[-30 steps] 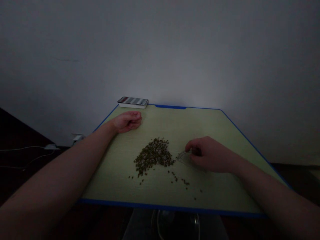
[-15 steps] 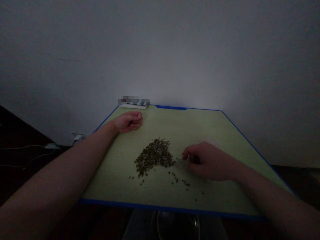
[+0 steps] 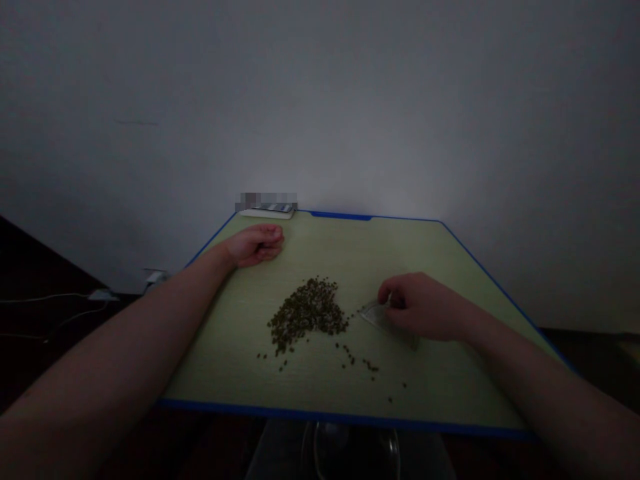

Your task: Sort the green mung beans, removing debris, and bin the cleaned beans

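Observation:
On the pale green table (image 3: pixel 345 250) lies a pile of small brown-green pellets or beans (image 3: pixel 307 310), with several strays scattered in front and to its right. My right hand (image 3: pixel 420 307) is just right of the pile, its fingers curled around a clear, flat plastic piece (image 3: pixel 373 315) with a thin pale rim. The piece's exact kind is hard to make out, and the hand hides part of it. Behind and left of the pile, my left hand (image 3: pixel 256 245) rests on the tabletop in a loose fist, with nothing visible in it.
A white object with a dark, partly blurred-out top (image 3: pixel 267 212) lies at the back left corner. Blue edging (image 3: pixel 345 417) borders the table. White cables and a plug box (image 3: pixel 103 295) are low on the left. A clear round rim (image 3: pixel 357 430) shows below the front edge.
My right hand has drawn the clear piece right and slightly back, away from the pile, and more of the piece shows. My left hand has stayed in place.

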The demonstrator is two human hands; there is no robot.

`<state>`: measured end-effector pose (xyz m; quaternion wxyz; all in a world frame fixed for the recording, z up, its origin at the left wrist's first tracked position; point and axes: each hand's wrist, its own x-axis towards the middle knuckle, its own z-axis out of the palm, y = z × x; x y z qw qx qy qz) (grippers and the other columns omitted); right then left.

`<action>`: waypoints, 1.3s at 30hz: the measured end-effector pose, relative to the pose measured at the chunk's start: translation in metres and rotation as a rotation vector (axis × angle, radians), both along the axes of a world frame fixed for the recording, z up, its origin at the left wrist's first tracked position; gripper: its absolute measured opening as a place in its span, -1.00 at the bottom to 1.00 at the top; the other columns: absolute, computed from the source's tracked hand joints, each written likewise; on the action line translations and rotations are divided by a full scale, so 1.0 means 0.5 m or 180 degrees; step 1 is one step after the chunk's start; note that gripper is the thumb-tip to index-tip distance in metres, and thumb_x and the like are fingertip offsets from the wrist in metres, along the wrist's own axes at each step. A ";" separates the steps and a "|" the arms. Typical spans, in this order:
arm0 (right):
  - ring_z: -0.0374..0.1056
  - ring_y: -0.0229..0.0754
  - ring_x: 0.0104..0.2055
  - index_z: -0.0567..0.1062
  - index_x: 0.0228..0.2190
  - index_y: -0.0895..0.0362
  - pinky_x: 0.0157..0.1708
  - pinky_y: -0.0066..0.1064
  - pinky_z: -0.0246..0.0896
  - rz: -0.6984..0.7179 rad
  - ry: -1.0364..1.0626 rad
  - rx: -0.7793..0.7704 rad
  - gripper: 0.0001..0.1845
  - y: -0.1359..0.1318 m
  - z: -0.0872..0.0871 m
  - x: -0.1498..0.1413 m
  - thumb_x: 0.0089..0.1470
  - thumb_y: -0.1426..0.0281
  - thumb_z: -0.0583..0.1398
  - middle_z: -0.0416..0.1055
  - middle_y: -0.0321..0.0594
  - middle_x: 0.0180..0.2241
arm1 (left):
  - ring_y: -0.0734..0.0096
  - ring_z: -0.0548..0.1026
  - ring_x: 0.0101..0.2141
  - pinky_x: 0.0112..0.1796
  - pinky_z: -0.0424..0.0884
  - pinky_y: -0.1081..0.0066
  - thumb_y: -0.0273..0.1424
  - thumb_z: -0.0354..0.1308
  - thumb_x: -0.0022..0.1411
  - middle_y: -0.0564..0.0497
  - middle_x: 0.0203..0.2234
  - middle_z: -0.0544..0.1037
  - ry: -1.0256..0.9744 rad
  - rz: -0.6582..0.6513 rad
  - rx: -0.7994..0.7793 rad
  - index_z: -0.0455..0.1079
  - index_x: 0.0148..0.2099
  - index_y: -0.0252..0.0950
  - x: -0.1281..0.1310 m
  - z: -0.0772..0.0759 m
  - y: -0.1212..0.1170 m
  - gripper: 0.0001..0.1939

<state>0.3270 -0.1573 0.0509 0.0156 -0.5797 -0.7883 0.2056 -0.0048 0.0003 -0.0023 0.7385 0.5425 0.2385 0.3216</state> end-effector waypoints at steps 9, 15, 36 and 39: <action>0.40 -0.16 -0.45 0.60 -0.29 0.18 -0.45 -0.38 0.16 -0.0229 -0.0184 0.0008 -0.74 0.019 0.006 0.020 -0.09 0.47 0.20 0.54 -0.18 -0.46 | 0.68 0.09 -0.70 -0.69 -0.04 0.62 -0.41 0.37 0.04 0.18 -0.66 0.14 -0.0056 0.0017 -0.0039 0.28 -0.48 -0.34 0.001 -0.002 0.002 -0.71; 0.38 -0.17 -0.46 0.60 -0.24 0.21 -0.45 -0.39 0.15 -0.0271 -0.0115 0.0131 -0.71 0.027 -0.003 0.021 -0.05 0.46 0.18 0.54 -0.17 -0.46 | 0.68 0.09 -0.71 -0.70 -0.03 0.61 -0.40 0.39 0.01 0.19 -0.68 0.13 -0.0023 0.0057 -0.0063 0.28 -0.50 -0.34 0.002 -0.002 0.002 -0.69; 0.42 -0.15 -0.32 0.61 -0.12 0.16 -0.30 -0.39 0.20 0.0516 0.0202 0.0292 -0.57 0.009 -0.013 -0.001 0.00 0.56 0.11 0.58 -0.14 -0.30 | 0.68 0.09 -0.69 -0.69 0.01 0.63 -0.37 0.37 0.03 0.18 -0.66 0.12 0.0072 0.0036 0.0023 0.25 -0.49 -0.33 -0.003 -0.003 0.004 -0.68; 0.39 -0.16 -0.35 0.60 -0.14 0.18 -0.33 -0.39 0.17 0.0425 0.0200 0.0304 -0.60 0.009 -0.012 -0.001 0.00 0.55 0.11 0.56 -0.14 -0.33 | 0.68 0.09 -0.69 -0.69 0.02 0.62 -0.38 0.38 0.02 0.18 -0.67 0.12 0.0048 0.0012 0.0026 0.25 -0.50 -0.33 -0.003 -0.002 0.004 -0.68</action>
